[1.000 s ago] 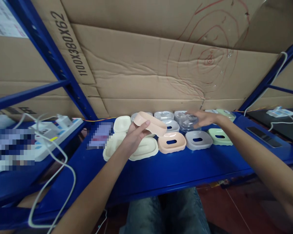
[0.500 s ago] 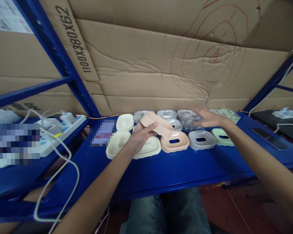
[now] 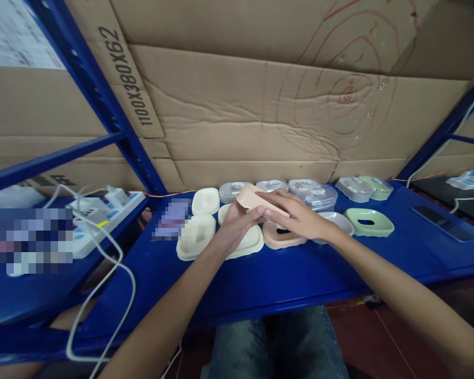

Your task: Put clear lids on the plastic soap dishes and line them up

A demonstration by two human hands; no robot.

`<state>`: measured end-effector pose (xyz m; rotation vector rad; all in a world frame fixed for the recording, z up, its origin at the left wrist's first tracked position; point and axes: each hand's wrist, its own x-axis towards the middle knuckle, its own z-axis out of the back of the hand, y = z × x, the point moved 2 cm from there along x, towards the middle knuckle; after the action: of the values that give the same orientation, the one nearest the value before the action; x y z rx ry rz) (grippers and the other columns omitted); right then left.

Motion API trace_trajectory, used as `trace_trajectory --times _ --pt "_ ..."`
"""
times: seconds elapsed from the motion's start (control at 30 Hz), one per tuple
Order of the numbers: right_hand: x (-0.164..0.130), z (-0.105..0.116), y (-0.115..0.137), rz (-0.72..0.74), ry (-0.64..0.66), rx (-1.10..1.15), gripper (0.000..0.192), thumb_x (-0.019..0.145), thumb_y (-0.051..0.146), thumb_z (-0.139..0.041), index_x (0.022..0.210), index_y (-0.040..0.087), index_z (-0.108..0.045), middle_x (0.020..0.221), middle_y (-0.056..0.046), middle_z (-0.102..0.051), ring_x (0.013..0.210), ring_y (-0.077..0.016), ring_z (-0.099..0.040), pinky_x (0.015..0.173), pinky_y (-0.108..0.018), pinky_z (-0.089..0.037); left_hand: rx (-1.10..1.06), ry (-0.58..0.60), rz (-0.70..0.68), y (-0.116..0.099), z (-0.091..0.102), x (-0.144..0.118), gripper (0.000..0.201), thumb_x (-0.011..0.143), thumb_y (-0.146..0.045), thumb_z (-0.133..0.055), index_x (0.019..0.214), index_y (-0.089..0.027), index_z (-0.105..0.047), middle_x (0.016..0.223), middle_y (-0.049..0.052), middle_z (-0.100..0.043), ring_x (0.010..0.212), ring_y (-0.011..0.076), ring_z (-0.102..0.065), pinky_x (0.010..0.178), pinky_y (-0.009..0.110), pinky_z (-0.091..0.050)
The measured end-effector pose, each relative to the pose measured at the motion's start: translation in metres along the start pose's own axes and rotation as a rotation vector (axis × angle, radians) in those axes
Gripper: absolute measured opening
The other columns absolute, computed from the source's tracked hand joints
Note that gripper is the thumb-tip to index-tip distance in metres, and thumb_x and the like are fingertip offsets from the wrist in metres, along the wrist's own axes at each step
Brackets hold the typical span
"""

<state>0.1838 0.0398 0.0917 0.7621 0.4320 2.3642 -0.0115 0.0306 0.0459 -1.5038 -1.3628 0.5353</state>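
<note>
At the far left of the frame a white power strip (image 3: 102, 210) with trailing cords lies on a lower blue shelf. Right of it, on the blue desk (image 3: 260, 273), sit cream soap-dish pieces (image 3: 196, 237), one of them partly hidden under the left hand (image 3: 237, 223). Just above the middle of the frame, both hands meet on a peach soap-dish tray (image 3: 248, 196), held tilted in the air above the desk rather than resting on it. The left hand's grip is closed on the tray's near left end, thumb on top and fingers beneath. The right hand (image 3: 296, 216) lies over the tray's right half, fingers curled along its upper rim, so its grip is also closed on the tray. The tray looks like thin moulded plastic: probably very light, stiff enough to keep its shape, smooth and a little slippery, likely to flex or crack only under hard squeezing. The rim along its long sides and the rounded ends look like the best places to take hold, as both hands do here. Directly below the right hand a peach base (image 3: 278, 239) with a slot rests on the desk, with a grey base (image 3: 339, 221) beside it and a green base (image 3: 369, 222) further right. Behind them a row of clear lids (image 3: 318, 196) runs along the foot of the cardboard wall (image 3: 260, 105).
</note>
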Motion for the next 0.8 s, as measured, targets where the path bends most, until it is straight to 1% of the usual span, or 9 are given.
trace_trajectory --times 0.1,0.2,0.27,0.4,0.5,0.6,0.67,0.73,0.8 --pt "-0.001 0.003 0.006 -0.034 -0.022 0.062 0.064 0.111 0.072 -0.047 0.163 0.036 -0.059 0.145 -0.009 -0.073 0.128 -0.0338 -0.067 0.112 -0.059 -0.056 0.0 0.008 -0.01 -0.001 -0.002 0.0 0.068 0.088 -0.041 -0.093 0.148 -0.027 -0.064 0.137 0.012 -0.076 0.136 0.0367 -0.07 0.111 0.052 -0.062" --pt "-0.002 0.007 0.01 -0.147 -0.049 0.177 0.065 0.111 0.077 -0.04 0.149 0.033 -0.07 0.128 -0.008 -0.079 0.112 -0.0316 -0.074 0.102 -0.052 -0.062 -0.023 0.012 0.004 -0.002 -0.003 -0.001 0.069 0.087 -0.041 -0.094 0.147 -0.026 -0.064 0.137 0.013 -0.076 0.136 0.0374 -0.07 0.113 0.054 -0.06" --pt "-0.004 0.016 0.008 -0.229 -0.086 0.2 0.069 0.11 0.08 -0.034 0.142 0.033 -0.073 0.119 -0.006 -0.08 0.109 -0.0321 -0.075 0.097 -0.049 -0.064 -0.043 -0.008 0.006 -0.003 -0.002 -0.001 0.07 0.086 -0.042 -0.095 0.146 -0.026 -0.064 0.137 0.013 -0.075 0.137 0.0375 -0.069 0.115 0.056 -0.059" --pt "-0.019 0.054 -0.004 -0.343 -0.176 0.042 0.07 0.108 0.083 -0.034 0.14 0.036 -0.073 0.117 -0.004 -0.081 0.116 -0.0355 -0.074 0.1 -0.05 -0.063 -0.063 -0.093 0.001 -0.006 0.006 0.001 0.069 0.085 -0.041 -0.095 0.144 -0.025 -0.063 0.132 0.012 -0.077 0.135 0.0353 -0.07 0.117 0.058 -0.057" --pt "-0.041 0.093 -0.016 -0.414 -0.212 -0.11 0.069 0.109 0.08 -0.038 0.141 0.03 -0.074 0.126 -0.008 -0.082 0.119 -0.0373 -0.074 0.105 -0.052 -0.06 -0.067 -0.121 0.002 -0.007 0.011 0.003 0.067 0.085 -0.041 -0.094 0.142 -0.024 -0.063 0.125 0.01 -0.078 0.128 0.0326 -0.074 0.117 0.059 -0.057" --pt "-0.065 0.129 -0.034 -0.478 -0.213 -0.311 0.066 0.11 0.069 -0.045 0.146 0.021 -0.072 0.143 -0.015 -0.077 0.131 -0.0385 -0.071 0.116 -0.052 -0.053 -0.071 -0.114 0.003 -0.007 0.012 0.004 0.065 0.086 -0.042 -0.094 0.139 -0.024 -0.063 0.12 0.008 -0.079 0.122 0.0309 -0.076 0.116 0.059 -0.057" --pt "-0.079 0.149 -0.052 -0.602 -0.237 -0.461 0.065 0.109 0.064 -0.048 0.151 0.019 -0.07 0.151 -0.016 -0.073 0.14 -0.0396 -0.067 0.12 -0.051 -0.05 -0.067 -0.112 0.01 -0.006 0.011 0.005 0.063 0.086 -0.042 -0.094 0.138 -0.023 -0.064 0.118 0.008 -0.079 0.119 0.0304 -0.077 0.115 0.059 -0.058" --pt "-0.087 0.163 -0.077 -0.765 -0.251 -0.573 0.067 0.108 0.063 -0.048 0.154 0.018 -0.069 0.153 -0.017 -0.071 0.145 -0.0412 -0.065 0.12 -0.052 -0.05 -0.063 -0.12 0.017 -0.004 0.01 0.005 0.063 0.085 -0.042 -0.096 0.137 -0.022 -0.065 0.116 0.008 -0.079 0.117 0.0303 -0.077 0.114 0.058 -0.058" --pt "-0.089 0.17 -0.104 -0.884 -0.241 -0.618 0.068 0.106 0.063 -0.052 0.153 0.016 -0.07 0.149 -0.022 -0.073 0.142 -0.0453 -0.066 0.117 -0.056 -0.051 -0.062 -0.13 0.021 -0.003 0.01 0.005 0.065 0.083 -0.041 -0.097 0.136 -0.022 -0.065 0.117 0.009 -0.079 0.118 0.0308 -0.077 0.114 0.058 -0.058"
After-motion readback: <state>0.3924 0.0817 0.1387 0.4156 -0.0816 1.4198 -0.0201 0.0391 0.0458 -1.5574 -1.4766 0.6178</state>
